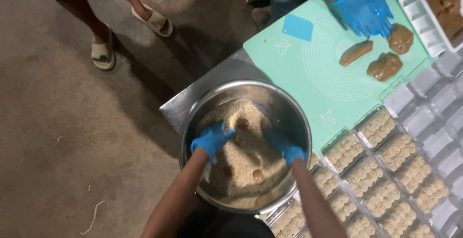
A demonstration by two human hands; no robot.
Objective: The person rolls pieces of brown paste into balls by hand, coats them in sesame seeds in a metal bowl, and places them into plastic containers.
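Currently I log both hands inside the steel bowl (pixel 189 122), working in the heap of pale crumbs (pixel 243 141). My left hand (pixel 211 139), in a blue glove, lies on the left slope of the heap with fingers curled loosely over the crumbs; it looks cupped rather than clamped on anything. My right hand (pixel 285 147), also gloved, is pressed into the right side of the heap; its fingers are partly sunk, so I cannot tell whether it is open or closed.

A small brown piece (pixel 259 175) sits in the crumbs near the bowl's near edge, between my forearms and apart from both hands. Judgement: the step in hand is coating, heaping crumbs about. The next move would call for gathering that piece without stripping its cover, then a gentle lift.

Outward: clear trays (pixel 381 180) to the right hold rows of crumbed pieces; farther compartments look unfilled. Beyond the bowl lies a green mat (pixel 308 74) with three brown lumps (pixel 384 66) and a blue scraper (pixel 297 27). Another person's gloved hands (pixel 364 8) press near one lump. A white tray (pixel 419 16) of brown mix is at the top right.

Hidden: whether more pieces lie buried under the crumbs; the white tray is cut off by the frame; a second bystander shows only sandalled feet (pixel 103 49).
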